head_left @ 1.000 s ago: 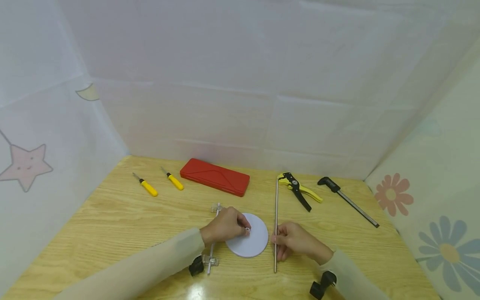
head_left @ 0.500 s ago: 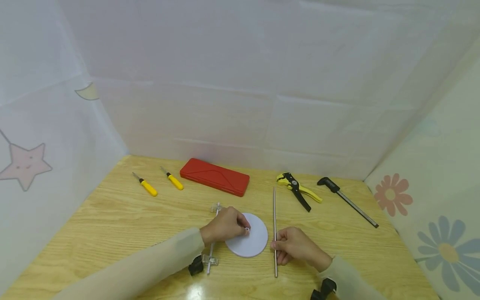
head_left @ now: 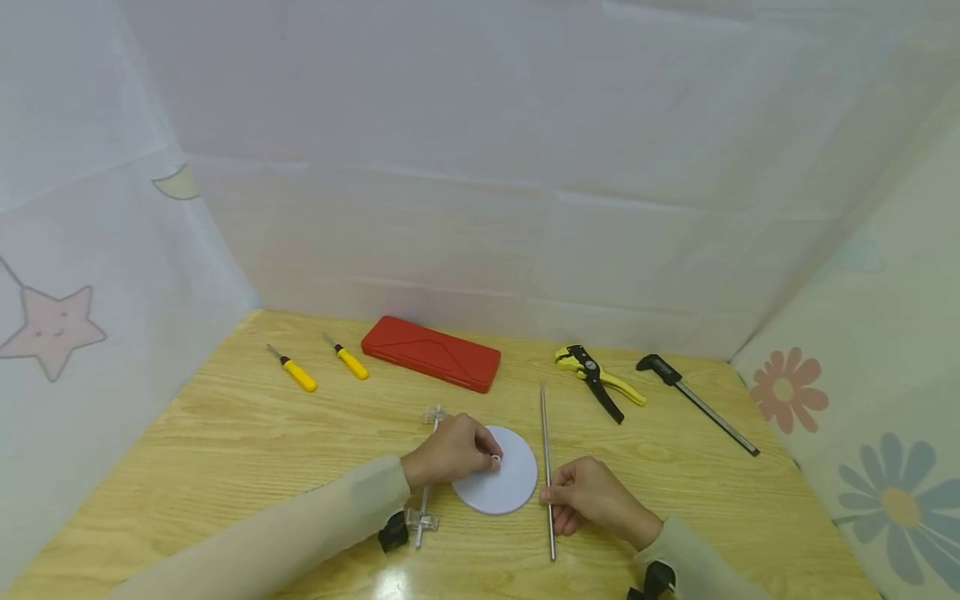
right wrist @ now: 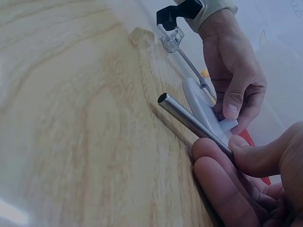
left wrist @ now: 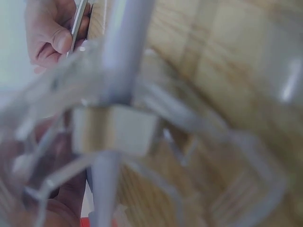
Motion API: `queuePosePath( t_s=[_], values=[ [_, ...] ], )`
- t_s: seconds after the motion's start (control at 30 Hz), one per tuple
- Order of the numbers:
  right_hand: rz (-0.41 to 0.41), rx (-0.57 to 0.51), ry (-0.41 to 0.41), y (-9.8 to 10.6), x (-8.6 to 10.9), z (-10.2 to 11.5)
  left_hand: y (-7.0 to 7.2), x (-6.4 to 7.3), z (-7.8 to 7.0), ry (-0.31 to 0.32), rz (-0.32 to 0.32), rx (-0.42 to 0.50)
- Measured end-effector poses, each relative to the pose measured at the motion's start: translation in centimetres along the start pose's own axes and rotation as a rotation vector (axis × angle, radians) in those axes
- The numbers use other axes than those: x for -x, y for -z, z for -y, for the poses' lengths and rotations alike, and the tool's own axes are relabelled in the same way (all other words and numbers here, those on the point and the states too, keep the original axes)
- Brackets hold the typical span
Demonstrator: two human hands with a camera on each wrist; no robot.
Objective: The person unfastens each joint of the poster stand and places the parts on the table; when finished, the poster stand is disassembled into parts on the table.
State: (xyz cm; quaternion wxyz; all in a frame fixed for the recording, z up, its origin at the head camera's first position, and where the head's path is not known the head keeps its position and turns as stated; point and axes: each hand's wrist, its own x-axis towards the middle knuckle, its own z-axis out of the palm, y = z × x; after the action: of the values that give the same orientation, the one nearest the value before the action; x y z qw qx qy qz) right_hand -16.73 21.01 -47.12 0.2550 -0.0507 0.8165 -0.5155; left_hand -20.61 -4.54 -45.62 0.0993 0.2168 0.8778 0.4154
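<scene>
My left hand [head_left: 455,450] pinches a small white stub [right wrist: 228,125] at the middle of a round white disc [head_left: 504,492], which lies on the table. Thumb and fingers of my right hand [head_left: 592,500] hold a thin metal tube [head_left: 546,442] just right of the disc. The tube's near end is hollow in the right wrist view, low over the wood. Left of the disc, partly behind my left hand, is a white rod [head_left: 423,502] with clear plastic clips [head_left: 422,521]. That rod fills the left wrist view, blurred.
Two yellow screwdrivers [head_left: 302,377] and a red case [head_left: 431,354] lie toward the back of the table [head_left: 337,433]. Back right are yellow-and-black wire strippers [head_left: 592,379] and a black caliper [head_left: 697,404]. Printed cloth hangs around the table's back and sides.
My right hand has drawn the metal tube slightly toward me, and its far end has swung left, away from the wire strippers. The left hand and disc have stayed in place.
</scene>
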Motion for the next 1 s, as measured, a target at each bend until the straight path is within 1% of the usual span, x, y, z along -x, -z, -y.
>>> queuePosePath(
  t_s=[0.2,0.43,0.7,1.0],
  values=[
    [0.041,-0.015,-0.004,0.06,0.08,-0.04,0.02,0.07,-0.09,0.015,0.006,0.012],
    [0.046,-0.018,-0.034,0.14,-0.05,-0.09,-0.05,0.01,-0.08,0.011,0.002,0.012],
    [0.064,-0.038,-0.032,0.14,-0.18,-0.15,0.1,0.01,-0.02,0.01,0.01,0.018],
    [0.077,-0.025,-0.041,0.22,-0.12,0.2,0.01,-0.08,0.02,0.02,0.01,0.026]
  ],
)
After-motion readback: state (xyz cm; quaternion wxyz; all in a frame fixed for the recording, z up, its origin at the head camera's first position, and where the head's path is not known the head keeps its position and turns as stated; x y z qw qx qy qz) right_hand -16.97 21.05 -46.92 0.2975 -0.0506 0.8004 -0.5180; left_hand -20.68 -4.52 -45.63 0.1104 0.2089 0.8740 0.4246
